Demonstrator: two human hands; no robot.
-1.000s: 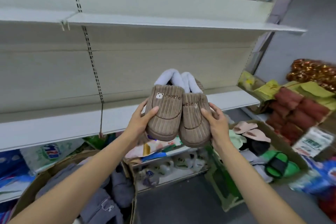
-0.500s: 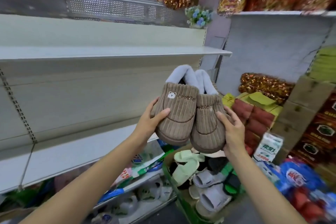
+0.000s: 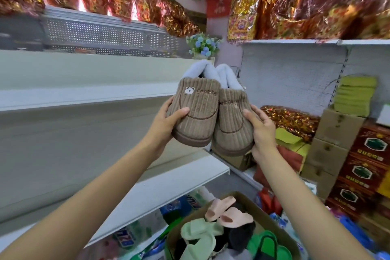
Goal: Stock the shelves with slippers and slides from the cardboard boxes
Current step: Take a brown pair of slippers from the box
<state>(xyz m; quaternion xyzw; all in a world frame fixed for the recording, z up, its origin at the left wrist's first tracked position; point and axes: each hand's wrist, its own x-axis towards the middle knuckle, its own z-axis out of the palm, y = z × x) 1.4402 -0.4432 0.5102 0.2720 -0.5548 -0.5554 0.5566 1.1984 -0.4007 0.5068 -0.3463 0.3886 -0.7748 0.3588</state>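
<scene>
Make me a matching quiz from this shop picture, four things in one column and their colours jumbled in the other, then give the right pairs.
Things:
1. held slippers
2. slides at the near rim of the cardboard box
3. slides at the far end of the cardboard box
4. folded stack on the right shelf

Colours:
A. pink
B. yellow-green
C. brown corduroy
D. pale green

Pairs: 1-C, 2-D, 3-A, 4-B

Single head-worn wide-angle view, close behind outstretched arms, facing forward toward shelves (image 3: 130,194)
</scene>
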